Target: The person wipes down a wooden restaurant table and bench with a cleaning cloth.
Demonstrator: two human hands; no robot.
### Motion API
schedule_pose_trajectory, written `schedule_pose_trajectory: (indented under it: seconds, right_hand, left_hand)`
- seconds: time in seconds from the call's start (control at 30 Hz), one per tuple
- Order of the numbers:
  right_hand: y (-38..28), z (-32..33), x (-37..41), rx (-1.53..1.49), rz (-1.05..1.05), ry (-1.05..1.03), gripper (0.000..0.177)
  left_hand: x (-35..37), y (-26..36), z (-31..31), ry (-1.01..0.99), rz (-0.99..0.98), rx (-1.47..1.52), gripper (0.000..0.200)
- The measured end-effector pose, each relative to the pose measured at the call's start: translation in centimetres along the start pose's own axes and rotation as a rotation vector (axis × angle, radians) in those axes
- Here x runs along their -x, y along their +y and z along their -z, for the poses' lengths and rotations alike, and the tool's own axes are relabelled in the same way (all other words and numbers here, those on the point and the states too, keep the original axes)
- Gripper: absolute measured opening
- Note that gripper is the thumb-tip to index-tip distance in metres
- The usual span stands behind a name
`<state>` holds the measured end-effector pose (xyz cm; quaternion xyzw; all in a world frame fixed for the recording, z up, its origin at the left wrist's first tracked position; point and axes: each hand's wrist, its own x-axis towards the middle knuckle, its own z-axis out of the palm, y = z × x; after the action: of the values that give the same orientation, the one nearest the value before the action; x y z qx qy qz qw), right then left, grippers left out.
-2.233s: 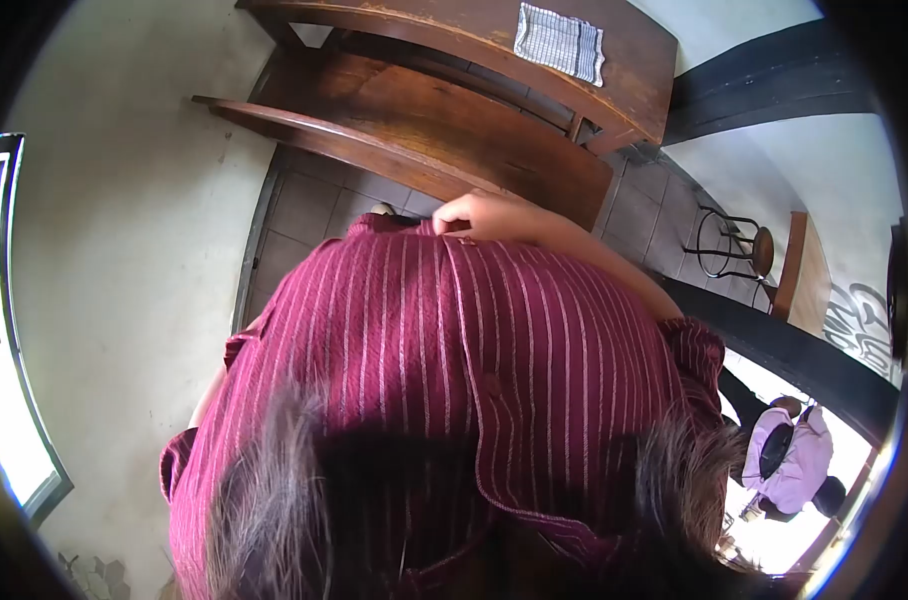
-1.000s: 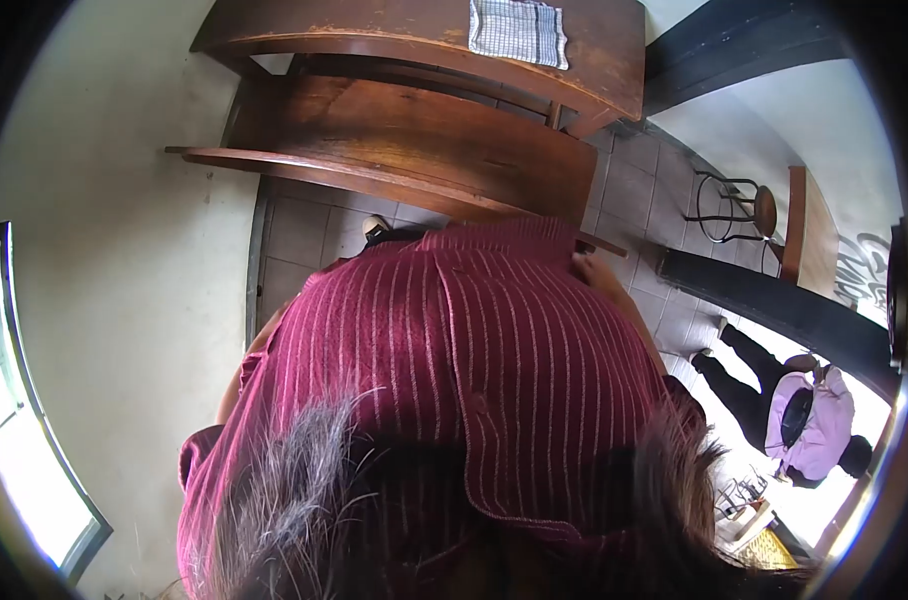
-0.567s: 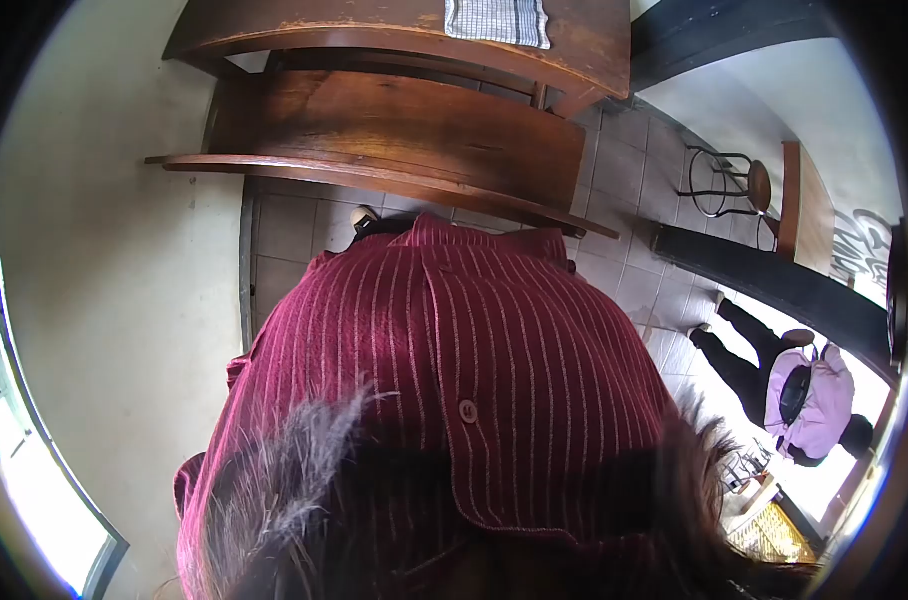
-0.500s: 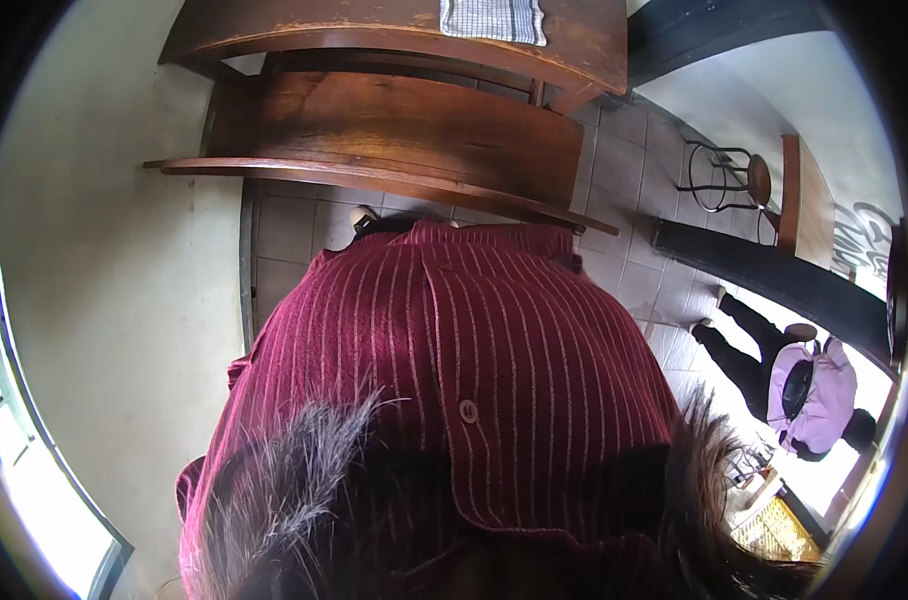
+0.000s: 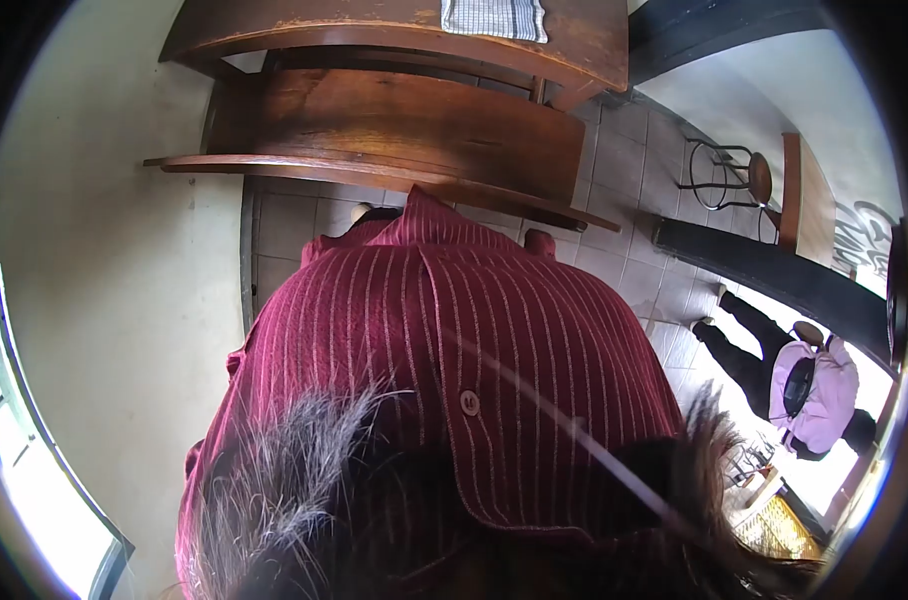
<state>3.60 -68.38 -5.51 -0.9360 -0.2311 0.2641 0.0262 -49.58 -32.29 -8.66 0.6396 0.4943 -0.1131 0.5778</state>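
Neither my left hand nor my right hand shows in the head view. A dark red shirt with pale stripes and a button fills the middle and hides what lies beneath it. Beyond the shirt's hem stands a wooden bench with a raised backrest. Behind the bench is a wooden table with a checked cloth lying on it. A thin pale blurred streak crosses the shirt; I cannot make out what it is.
A pale wall with a window is on the left. To the right are grey floor tiles, a round stool, a dark beam and a person in a pink top. A yellow woven object is at lower right.
The shirt's front hem has lifted into a peak and shifted slightly. A thin blurred streak has appeared across the shirt. The person in pink has barely moved.
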Motion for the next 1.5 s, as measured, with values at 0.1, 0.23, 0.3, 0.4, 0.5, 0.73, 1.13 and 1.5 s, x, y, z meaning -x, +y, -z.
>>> schedule_pose_trajectory:
  seconds: [0.1,0.23,0.3,0.4,0.5,0.73,1.13,1.5]
  right_hand:
    - [-0.9,0.3,-0.7,0.005,0.027,0.006,0.032]
    - [-3.3,0.3,-1.8,0.008,0.072,0.001,0.032]
    - [-4.4,0.4,-2.1,0.015,0.085,-0.001,0.032]
    - [-6.2,0.7,-2.5,0.027,0.102,-0.009,0.032]
    - [-7.8,0.8,-2.5,0.046,0.116,-0.027,0.032]
    - [-11.6,-0.4,-1.3,0.064,0.133,-0.075,0.032]
    - [-16.5,-3.2,1.8,0.022,0.095,-0.088,0.032]
    - [-18.2,-4.3,3.5,-0.007,0.085,-0.069,0.032]
  left_hand:
    - [-0.5,0.4,1.0,-0.021,-0.006,-0.003,0.022]
    - [-0.9,0.3,3.8,-0.038,-0.002,-0.010,0.022]
    - [-1.3,0.3,5.1,-0.057,0.000,-0.012,0.022]
    - [-2.0,0.2,7.2,-0.091,0.006,-0.014,0.022]
    - [-2.2,-0.4,9.0,-0.130,0.022,-0.011,0.022]
    - [-2.2,-1.5,14.4,-0.228,0.064,-0.034,0.022]
    - [-7.4,-1.7,25.7,-0.424,0.071,-0.167,0.022]
    - [-8.3,17.6,32.2,-0.264,0.036,0.049,0.032]
